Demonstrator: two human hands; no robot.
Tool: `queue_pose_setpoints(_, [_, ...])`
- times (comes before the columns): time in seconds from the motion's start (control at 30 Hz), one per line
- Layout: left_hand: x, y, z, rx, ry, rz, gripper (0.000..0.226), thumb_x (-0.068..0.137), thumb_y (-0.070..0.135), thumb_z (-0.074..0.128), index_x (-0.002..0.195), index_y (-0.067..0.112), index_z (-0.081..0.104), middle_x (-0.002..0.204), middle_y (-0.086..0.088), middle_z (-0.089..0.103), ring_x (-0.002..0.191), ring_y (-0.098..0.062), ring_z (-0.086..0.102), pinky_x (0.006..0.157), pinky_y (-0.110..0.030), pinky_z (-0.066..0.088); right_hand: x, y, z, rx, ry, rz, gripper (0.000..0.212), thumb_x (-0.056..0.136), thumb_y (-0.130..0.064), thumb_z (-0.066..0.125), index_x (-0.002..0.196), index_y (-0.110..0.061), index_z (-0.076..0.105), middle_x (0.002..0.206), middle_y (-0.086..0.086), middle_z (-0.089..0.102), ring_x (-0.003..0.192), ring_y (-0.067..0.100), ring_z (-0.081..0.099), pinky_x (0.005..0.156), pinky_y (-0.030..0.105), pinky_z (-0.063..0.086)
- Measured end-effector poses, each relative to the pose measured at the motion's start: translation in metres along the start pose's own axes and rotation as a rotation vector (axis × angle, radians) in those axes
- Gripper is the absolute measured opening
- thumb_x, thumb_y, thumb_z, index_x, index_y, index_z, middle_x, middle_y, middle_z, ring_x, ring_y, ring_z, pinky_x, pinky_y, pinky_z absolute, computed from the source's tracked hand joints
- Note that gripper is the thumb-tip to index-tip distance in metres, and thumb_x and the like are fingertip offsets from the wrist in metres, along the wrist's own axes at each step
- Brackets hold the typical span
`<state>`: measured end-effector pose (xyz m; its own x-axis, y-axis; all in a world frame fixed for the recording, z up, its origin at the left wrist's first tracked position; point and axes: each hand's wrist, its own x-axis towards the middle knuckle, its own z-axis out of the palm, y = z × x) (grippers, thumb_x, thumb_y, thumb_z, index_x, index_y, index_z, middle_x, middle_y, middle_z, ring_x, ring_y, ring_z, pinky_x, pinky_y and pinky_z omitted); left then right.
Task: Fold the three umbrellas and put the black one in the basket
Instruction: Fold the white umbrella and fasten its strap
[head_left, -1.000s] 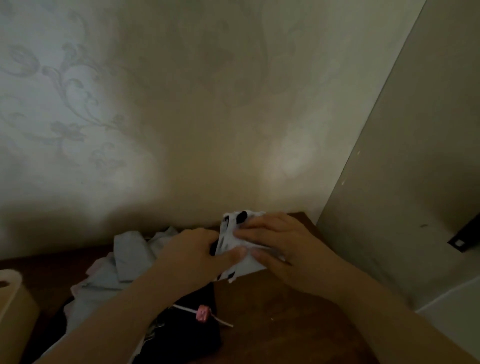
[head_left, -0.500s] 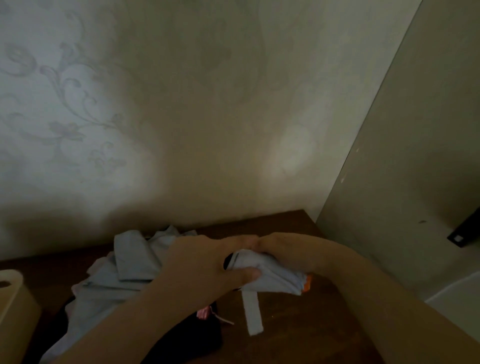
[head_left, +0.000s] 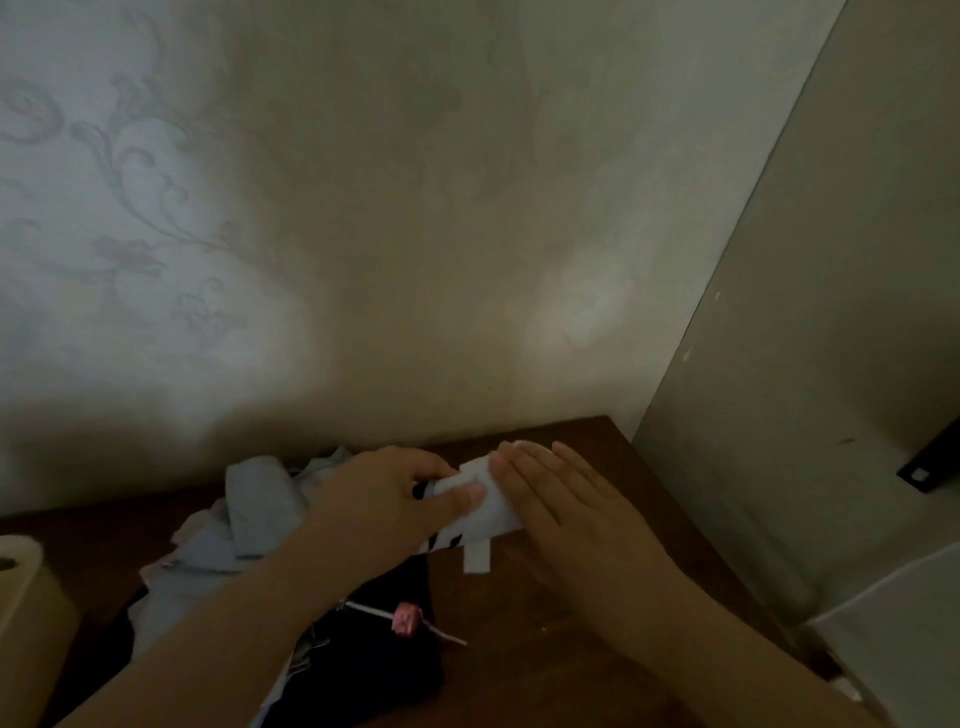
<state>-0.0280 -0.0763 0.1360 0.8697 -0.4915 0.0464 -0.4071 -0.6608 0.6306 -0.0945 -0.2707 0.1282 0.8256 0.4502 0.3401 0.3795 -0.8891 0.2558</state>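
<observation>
A white umbrella with black spots (head_left: 480, 512) lies rolled up on the brown table (head_left: 524, 670) near the wall, its white strap (head_left: 476, 556) hanging loose. My left hand (head_left: 384, 499) grips its left part, thumb on top. My right hand (head_left: 566, 493) lies flat on its right part with straight fingers. A pale blue umbrella (head_left: 249, 512) sits crumpled to the left. The black umbrella (head_left: 384, 660) lies in front of it, under my left forearm, with a pink tag (head_left: 405, 619) on a thin rod.
A cream cylinder-like object (head_left: 26, 597) stands at the left edge. A grey panel (head_left: 810, 364) rises along the table's right side, with a white surface (head_left: 898, 629) below it. The patterned wall closes off the back.
My right hand let go of the white umbrella's end and now lies flat on top of it. The roll has shifted slightly toward the wall, and the strap still hangs down.
</observation>
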Motion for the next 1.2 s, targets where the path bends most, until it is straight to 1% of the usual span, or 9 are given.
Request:
queue_pose_setpoints(0.1, [-0.002, 0.005, 0.003, 0.031, -0.003, 0.028, 0.063, 0.081, 0.074, 0.045, 0.117, 0.032, 0.075, 0.083, 0.016, 0.066, 0.067, 0.007, 0.054, 0.061, -0.006, 0.043, 0.018, 0.005, -0.012, 0.067, -0.038, 0.059, 0.078, 0.035, -0.045, 0.091, 0.103, -0.013, 0.070, 0.090, 0.000, 0.072, 0.080, 0.014, 0.070, 0.076, 0.031, 0.056])
queue_pose_setpoints(0.23, [-0.002, 0.005, 0.003, 0.033, 0.107, 0.124, 0.084, 0.064, 0.086, 0.036, 0.115, 0.033, 0.076, 0.080, 0.015, 0.067, 0.062, 0.011, 0.051, 0.066, -0.003, 0.048, 0.040, 0.015, -0.027, 0.181, -0.389, 0.102, 0.040, 0.080, -0.038, 0.067, 0.113, -0.021, 0.055, 0.105, -0.001, 0.062, 0.093, 0.016, 0.058, 0.086, 0.033, 0.050])
queue_pose_setpoints(0.47, [0.003, -0.011, 0.006, 0.260, 0.341, 0.431, 0.076, 0.099, 0.076, 0.016, 0.084, 0.037, 0.079, 0.051, 0.020, 0.065, 0.038, 0.008, 0.051, 0.034, 0.001, 0.016, 0.046, 0.021, -0.023, 0.549, -0.666, 0.209, 0.048, 0.071, -0.033, 0.077, 0.112, -0.017, 0.059, 0.105, 0.000, 0.063, 0.094, 0.015, 0.061, 0.086, 0.035, 0.054])
queue_pose_setpoints(0.57, [0.006, -0.007, -0.001, 0.353, 0.257, 0.393, 0.099, 0.080, 0.095, 0.001, 0.113, 0.039, 0.075, 0.087, 0.024, 0.075, 0.067, 0.012, 0.065, 0.053, 0.004, 0.027, 0.045, 0.016, -0.018, 0.484, -0.601, 0.215, 0.043, 0.074, -0.032, 0.075, 0.111, -0.017, 0.058, 0.105, 0.000, 0.063, 0.093, 0.016, 0.060, 0.086, 0.035, 0.052])
queue_pose_setpoints(0.67, [0.011, -0.004, -0.009, 0.405, -0.071, 0.272, 0.139, 0.040, 0.112, 0.001, 0.155, 0.043, 0.036, 0.140, 0.020, 0.051, 0.107, 0.009, 0.047, 0.087, -0.008, 0.033, 0.046, 0.015, -0.017, 0.418, -0.542, 0.175, 0.035, 0.075, -0.035, 0.073, 0.101, -0.017, 0.058, 0.097, -0.001, 0.063, 0.088, 0.016, 0.060, 0.082, 0.034, 0.052])
queue_pose_setpoints(0.8, [0.026, 0.004, -0.002, 0.389, -0.283, 0.168, 0.148, 0.032, 0.115, 0.008, 0.140, 0.026, 0.058, 0.132, 0.006, 0.067, 0.118, -0.012, 0.064, 0.084, -0.016, 0.040, 0.047, 0.014, -0.017, 0.440, -0.494, 0.136, 0.035, 0.076, -0.041, 0.070, 0.096, -0.015, 0.060, 0.092, 0.002, 0.064, 0.084, 0.018, 0.061, 0.077, 0.034, 0.052])
queue_pose_setpoints(0.9, [0.027, 0.004, -0.007, 0.219, -0.410, 0.130, 0.077, 0.081, 0.082, 0.057, 0.126, 0.019, 0.064, 0.119, -0.001, 0.071, 0.099, -0.012, 0.065, 0.071, -0.008, 0.043, 0.046, 0.015, -0.018, 0.482, -0.533, 0.127, 0.040, 0.075, -0.038, 0.073, 0.104, -0.014, 0.059, 0.097, 0.003, 0.064, 0.087, 0.019, 0.061, 0.080, 0.036, 0.053])
queue_pose_setpoints(1.0, [0.027, 0.005, -0.013, 0.100, -0.478, 0.100, 0.019, 0.097, 0.042, 0.067, 0.106, 0.027, 0.059, 0.097, 0.008, 0.061, 0.080, 0.000, 0.053, 0.067, -0.004, 0.043, 0.046, 0.014, -0.018, 0.492, -0.571, 0.126, 0.042, 0.073, -0.034, 0.075, 0.105, -0.013, 0.058, 0.099, 0.003, 0.063, 0.088, 0.018, 0.060, 0.081, 0.035, 0.053])
queue_pose_setpoints(1.2, [0.025, 0.003, -0.007, 0.031, -0.472, 0.074, 0.024, 0.095, 0.035, 0.070, 0.107, 0.019, 0.057, 0.091, 0.008, 0.052, 0.074, -0.001, 0.050, 0.065, -0.004, 0.044, 0.048, 0.021, -0.024, 0.695, -0.731, 0.189, 0.044, 0.072, -0.035, 0.077, 0.108, -0.021, 0.056, 0.105, -0.004, 0.061, 0.089, 0.014, 0.062, 0.082, 0.035, 0.056])
